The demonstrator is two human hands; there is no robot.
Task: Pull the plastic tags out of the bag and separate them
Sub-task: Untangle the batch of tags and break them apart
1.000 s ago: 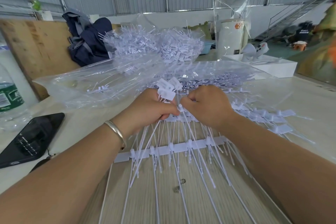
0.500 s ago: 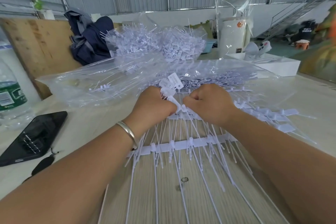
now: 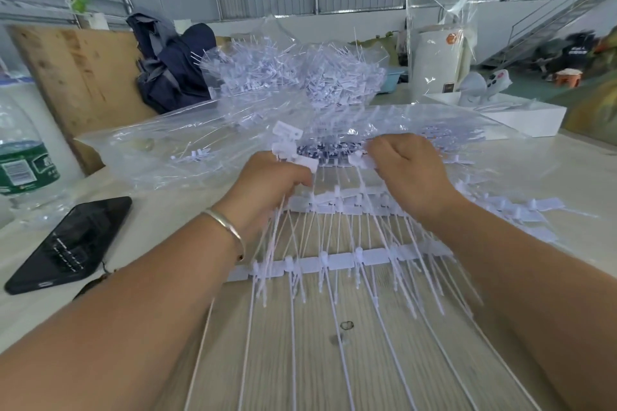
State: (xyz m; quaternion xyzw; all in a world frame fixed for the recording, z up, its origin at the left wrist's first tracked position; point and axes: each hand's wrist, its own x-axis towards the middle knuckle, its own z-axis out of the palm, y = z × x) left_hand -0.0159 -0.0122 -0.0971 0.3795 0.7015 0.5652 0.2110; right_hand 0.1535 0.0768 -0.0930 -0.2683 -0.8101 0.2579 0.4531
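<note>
At the far left edge of the frame stands a clear water bottle (image 3: pixel 20 157) with a green label, and just below and right of it a black phone (image 3: pixel 68 243) lies flat on the pale table (image 3: pixel 551 183). Behind them, in the upper left, a wooden board (image 3: pixel 80 77) leans upright, with a dark blue garment (image 3: pixel 173 73) bunched beside it.

The left hand (image 3: pixel 270 190), a thin metal bangle (image 3: pixel 227 227) on its wrist, sits left of centre; its fingers are curled and pinch a small bundle of white plastic tags (image 3: pixel 293 157) by their flat heads, a few heads sticking up above the knuckles and the thin tails hanging down under the palm.

Across the middle, a clear plastic bag (image 3: pixel 187 143) lies flat on the table, its open edge facing the hands, with more tags visible inside. In front of it, strips of joined tags (image 3: pixel 337 260) lie in rows on the wood-grain surface, their long tails running toward the bottom of the frame.

The right hand (image 3: pixel 407 173), just right of centre and apart from the left, has its fingers curled down onto a strip of tags at the bag's mouth; the fingertips are hidden, so whether they pinch or press cannot be told.

In the upper middle sits a heap of loose tags (image 3: pixel 300 70) in another bag. At the upper right stand a white cylinder (image 3: pixel 437 60) wrapped in clear film and a white box (image 3: pixel 521 117)
</note>
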